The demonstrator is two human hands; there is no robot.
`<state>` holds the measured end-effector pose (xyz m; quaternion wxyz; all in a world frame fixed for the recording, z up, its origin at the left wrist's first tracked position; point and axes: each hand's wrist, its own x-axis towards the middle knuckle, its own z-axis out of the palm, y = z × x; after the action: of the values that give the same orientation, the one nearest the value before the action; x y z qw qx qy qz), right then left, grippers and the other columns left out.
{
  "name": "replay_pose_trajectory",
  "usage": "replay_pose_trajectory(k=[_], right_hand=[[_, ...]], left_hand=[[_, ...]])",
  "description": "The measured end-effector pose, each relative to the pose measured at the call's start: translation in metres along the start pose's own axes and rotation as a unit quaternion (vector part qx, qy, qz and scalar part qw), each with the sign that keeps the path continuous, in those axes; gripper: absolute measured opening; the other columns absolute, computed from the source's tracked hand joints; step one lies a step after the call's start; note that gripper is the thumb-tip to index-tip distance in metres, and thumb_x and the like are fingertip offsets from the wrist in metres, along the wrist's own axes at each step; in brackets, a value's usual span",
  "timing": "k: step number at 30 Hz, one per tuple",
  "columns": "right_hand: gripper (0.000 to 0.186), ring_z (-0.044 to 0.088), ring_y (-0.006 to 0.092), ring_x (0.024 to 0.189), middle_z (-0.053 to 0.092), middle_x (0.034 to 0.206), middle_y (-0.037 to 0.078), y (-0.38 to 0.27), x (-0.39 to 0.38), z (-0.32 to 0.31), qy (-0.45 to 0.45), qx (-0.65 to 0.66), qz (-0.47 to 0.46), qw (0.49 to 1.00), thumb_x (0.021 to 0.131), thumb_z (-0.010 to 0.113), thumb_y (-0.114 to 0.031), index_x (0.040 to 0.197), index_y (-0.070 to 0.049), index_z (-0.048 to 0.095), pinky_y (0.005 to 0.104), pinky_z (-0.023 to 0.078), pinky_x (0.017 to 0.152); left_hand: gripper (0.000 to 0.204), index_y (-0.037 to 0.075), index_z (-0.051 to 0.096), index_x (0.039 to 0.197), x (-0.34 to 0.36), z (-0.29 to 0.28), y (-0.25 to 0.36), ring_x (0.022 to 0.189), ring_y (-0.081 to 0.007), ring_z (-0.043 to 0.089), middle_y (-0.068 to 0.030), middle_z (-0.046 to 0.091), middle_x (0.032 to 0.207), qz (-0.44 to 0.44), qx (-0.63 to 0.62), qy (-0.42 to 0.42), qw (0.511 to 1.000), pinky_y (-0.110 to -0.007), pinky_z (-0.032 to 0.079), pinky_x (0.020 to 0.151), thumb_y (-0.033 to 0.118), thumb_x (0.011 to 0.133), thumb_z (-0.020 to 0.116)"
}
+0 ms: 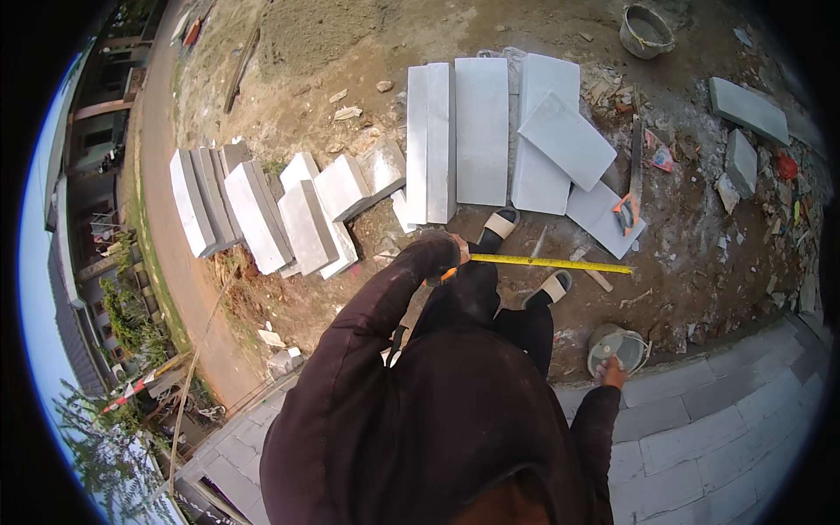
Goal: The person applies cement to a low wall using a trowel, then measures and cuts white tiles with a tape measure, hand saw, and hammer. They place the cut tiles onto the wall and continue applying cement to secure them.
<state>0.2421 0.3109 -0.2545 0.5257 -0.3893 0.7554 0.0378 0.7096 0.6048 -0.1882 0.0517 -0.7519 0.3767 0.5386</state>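
My left hand [461, 248] is closed round a tape measure [449, 274], whose orange case is mostly hidden by the hand. Its yellow blade [551, 262] stretches out to the right above the ground, its far end free. My right hand [612, 374] is held out low on the right, overlapping the near rim of a grey bucket [604, 339]. Those fingers look curled; what they hold, if anything, is too small to make out. Beyond the blade, a handsaw [625, 213] with an orange-and-grey handle lies on a pale block [604, 220].
Pale lightweight blocks [481, 131] lie in a row ahead, with more stacked blocks [203, 201] at left. A block wall [700, 411] curves along the lower right. Another bucket [646, 32] stands far right. Rubble [783, 232] litters the right side.
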Motion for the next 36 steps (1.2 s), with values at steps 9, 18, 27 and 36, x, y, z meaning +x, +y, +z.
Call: replay_pose_trajectory(k=[9, 18, 27, 36], right_hand=[[0.023, 0.054, 0.0146, 0.053, 0.056, 0.070, 0.003, -0.086, 0.055, -0.046, -0.074, -0.101, -0.128, 0.984, 0.082, 0.061, -0.029, 0.093, -0.009, 0.058, 0.0257, 0.041, 0.043], [0.025, 0.052, 0.0169, 0.048, 0.054, 0.066, 0.006, -0.085, 0.085, -0.104, -0.064, -0.098, -0.111, 0.987, 0.084, 0.058, -0.030, 0.085, -0.006, 0.055, 0.0286, 0.040, 0.039], [0.020, 0.050, 0.0149, 0.045, 0.053, 0.064, 0.004, -0.066, 0.101, -0.096, -0.106, -0.141, -0.090, 0.980, 0.084, 0.058, -0.028, 0.085, -0.009, 0.053, 0.0277, 0.039, 0.037], [0.018, 0.048, 0.0153, 0.043, 0.051, 0.061, 0.003, -0.074, 0.091, -0.085, -0.101, -0.128, -0.101, 0.981, 0.084, 0.057, -0.027, 0.083, -0.010, 0.052, 0.0278, 0.037, 0.035]], left_hand=[[0.030, 0.009, 0.065, 0.092, -0.054, 0.086, 0.053, 0.087, -0.0288, 0.060, -0.0139, 0.064, 0.089, -0.131, -0.228, 0.127, 0.957, -0.038, 0.045, 0.075, 0.034, 0.082, 0.050], [0.032, 0.009, 0.065, 0.094, -0.039, 0.173, 0.082, 0.085, -0.0288, 0.062, -0.0132, 0.064, 0.090, -0.206, -0.204, 0.141, 0.947, -0.038, 0.048, 0.075, 0.032, 0.085, 0.045], [0.033, 0.008, 0.065, 0.093, -0.085, 0.234, 0.099, 0.083, -0.0326, 0.060, -0.0150, 0.063, 0.089, -0.173, -0.228, 0.218, 0.933, -0.040, 0.045, 0.074, 0.034, 0.084, 0.047], [0.035, 0.007, 0.065, 0.097, -0.077, 0.235, 0.078, 0.087, -0.0312, 0.061, -0.0154, 0.063, 0.088, -0.179, -0.165, 0.152, 0.958, -0.040, 0.047, 0.077, 0.031, 0.086, 0.042]])
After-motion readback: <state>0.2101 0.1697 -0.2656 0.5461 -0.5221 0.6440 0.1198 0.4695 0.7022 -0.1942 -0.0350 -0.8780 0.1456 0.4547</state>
